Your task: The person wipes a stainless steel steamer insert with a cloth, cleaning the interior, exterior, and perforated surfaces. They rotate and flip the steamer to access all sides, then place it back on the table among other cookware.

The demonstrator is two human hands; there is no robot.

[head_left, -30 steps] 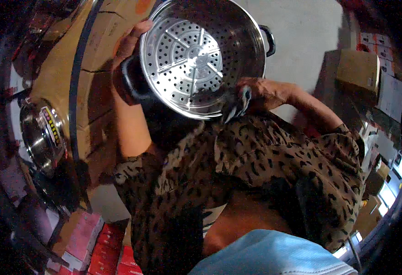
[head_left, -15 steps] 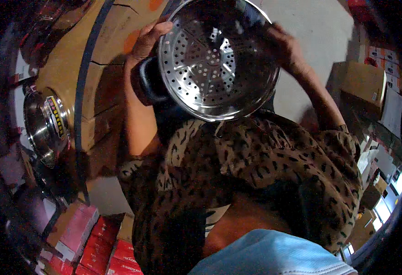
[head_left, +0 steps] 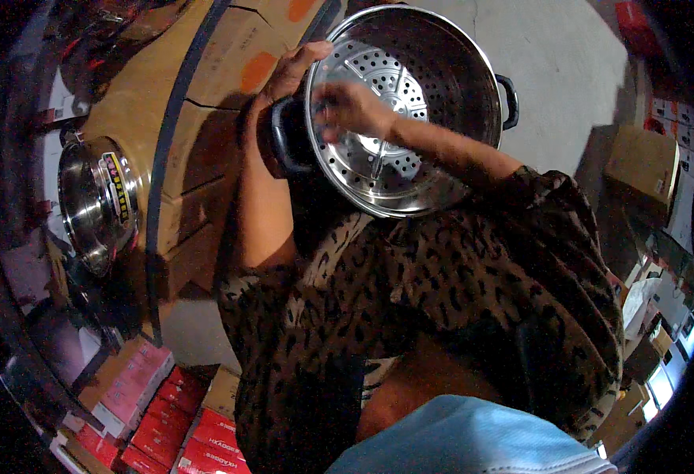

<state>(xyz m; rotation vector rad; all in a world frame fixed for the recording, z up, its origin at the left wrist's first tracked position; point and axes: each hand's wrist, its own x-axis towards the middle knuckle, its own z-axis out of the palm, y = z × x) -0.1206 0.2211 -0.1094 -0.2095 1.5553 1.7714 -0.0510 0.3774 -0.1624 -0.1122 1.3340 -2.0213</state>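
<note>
A shiny steel steamer pot [head_left: 462, 59] with black side handles is held up before my chest, its mouth turned toward me. Inside it sits a perforated steel plate [head_left: 398, 83] with round holes and raised ribs. My left hand [head_left: 292, 71] grips the pot's left rim just above the black handle [head_left: 288, 136], thumb over the edge. Reaching across from the right, my right hand [head_left: 355, 110] is over the left part of the pot's inside. Motion blurs its fingers, so I cannot tell whether they touch the plate or hold anything.
At left, another steel pot [head_left: 86, 205] with a bright label stands on a wooden-coloured table [head_left: 153, 95] with a dark edge. Brown cartons [head_left: 197, 170] line up beside my left arm. Red boxes [head_left: 157, 426] lie lower left, and a carton [head_left: 639, 162] stands at right.
My right hand has left the pot's right rim and crossed to the left over its inside. The right handle now shows. The pot appears slightly farther right, with my left hand still on it.
</note>
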